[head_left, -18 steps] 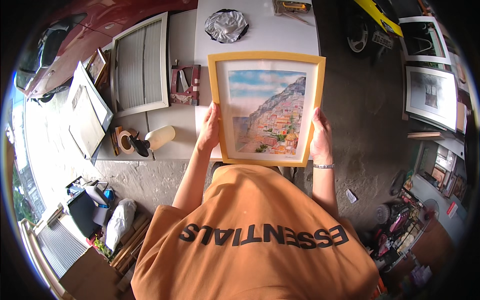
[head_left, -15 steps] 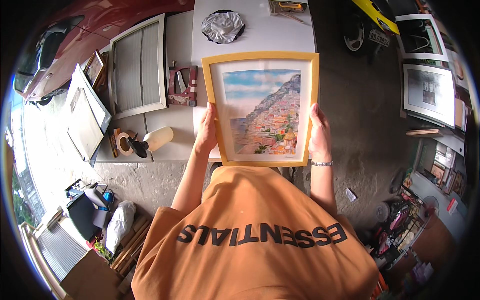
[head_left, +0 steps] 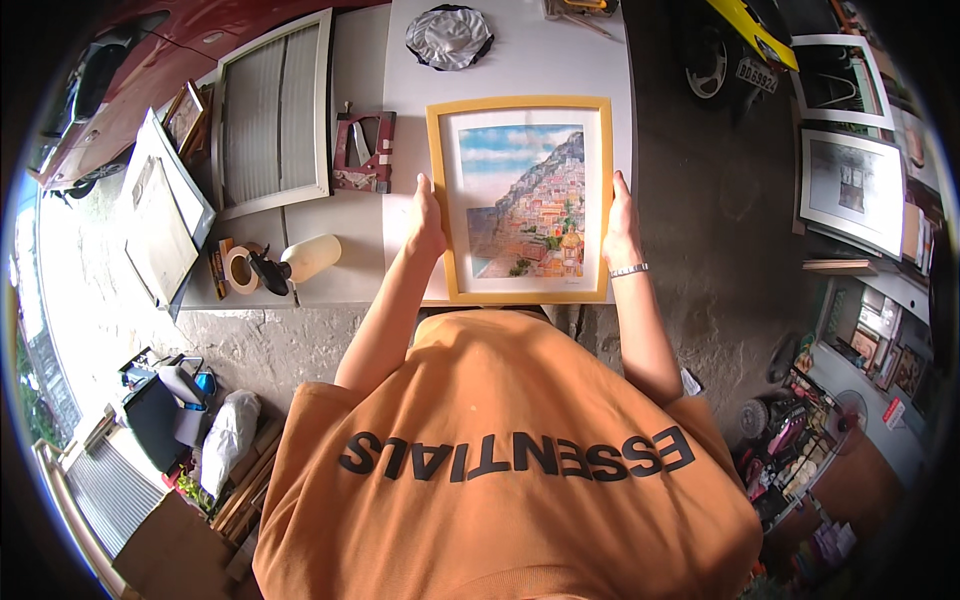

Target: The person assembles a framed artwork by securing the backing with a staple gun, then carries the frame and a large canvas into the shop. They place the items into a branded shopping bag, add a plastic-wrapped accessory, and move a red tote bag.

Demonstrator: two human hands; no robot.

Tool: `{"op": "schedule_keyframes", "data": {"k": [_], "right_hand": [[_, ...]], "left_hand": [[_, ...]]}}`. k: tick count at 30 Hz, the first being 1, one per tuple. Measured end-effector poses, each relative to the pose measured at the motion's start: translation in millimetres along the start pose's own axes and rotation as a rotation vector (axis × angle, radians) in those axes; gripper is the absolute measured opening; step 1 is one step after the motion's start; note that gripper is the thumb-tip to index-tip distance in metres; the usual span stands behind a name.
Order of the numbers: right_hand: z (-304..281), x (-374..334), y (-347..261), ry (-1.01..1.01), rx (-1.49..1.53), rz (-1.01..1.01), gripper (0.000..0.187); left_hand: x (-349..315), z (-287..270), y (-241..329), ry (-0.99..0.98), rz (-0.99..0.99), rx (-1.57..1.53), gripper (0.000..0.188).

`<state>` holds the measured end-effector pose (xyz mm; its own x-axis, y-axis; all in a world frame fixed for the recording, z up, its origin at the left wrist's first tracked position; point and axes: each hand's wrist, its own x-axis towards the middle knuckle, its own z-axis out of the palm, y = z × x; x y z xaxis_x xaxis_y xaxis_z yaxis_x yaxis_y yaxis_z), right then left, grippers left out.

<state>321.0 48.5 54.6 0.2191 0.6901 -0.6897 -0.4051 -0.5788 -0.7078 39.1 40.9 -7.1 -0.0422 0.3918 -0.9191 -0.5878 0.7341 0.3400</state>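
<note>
A framed picture (head_left: 525,205) of a hillside town by the sea, with a white mat and a light yellow wooden frame, is held face up over the near part of the white table (head_left: 540,55). My left hand (head_left: 428,220) grips the frame's left side, and my right hand (head_left: 622,222) its right side. A bracelet circles my right wrist. The fingers wrap behind the frame, so their tips are hidden. Left of my left hand lie a spray bottle (head_left: 312,258), a roll of tape (head_left: 240,268) and a dark red staple gun (head_left: 364,150).
A white-framed panel (head_left: 272,115) lies at the table's left. A silvery cloth cap (head_left: 450,38) sits at the far side. Framed pictures (head_left: 853,185) stand to the right, near a yellow vehicle (head_left: 755,35). A red car (head_left: 190,40) is parked far left. A white bag (head_left: 232,435) rests lower left.
The framed picture has moved away from my body and lies flatter over the table, appearing smaller. Both hands have gone with it, still on its sides.
</note>
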Motion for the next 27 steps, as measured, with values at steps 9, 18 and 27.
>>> {"op": "schedule_keyframes", "data": {"k": [9, 18, 27], "right_hand": [[0.8, -8.3, -19.9, -0.381, -0.029, -0.572, 0.059], [0.5, 2.3, -35.3, -0.421, -0.150, -0.228, 0.049], [9.0, -14.7, -69.1, -0.331, -0.629, -0.898, 0.026]], "left_hand": [[-45.6, -6.8, 37.5, -0.594, 0.694, 0.065, 0.076], [-33.9, 3.4, 43.7, -0.411, 0.443, 0.196, 0.055], [-77.2, 29.9, 68.2, -0.319, 0.759, -0.217, 0.056]]}}
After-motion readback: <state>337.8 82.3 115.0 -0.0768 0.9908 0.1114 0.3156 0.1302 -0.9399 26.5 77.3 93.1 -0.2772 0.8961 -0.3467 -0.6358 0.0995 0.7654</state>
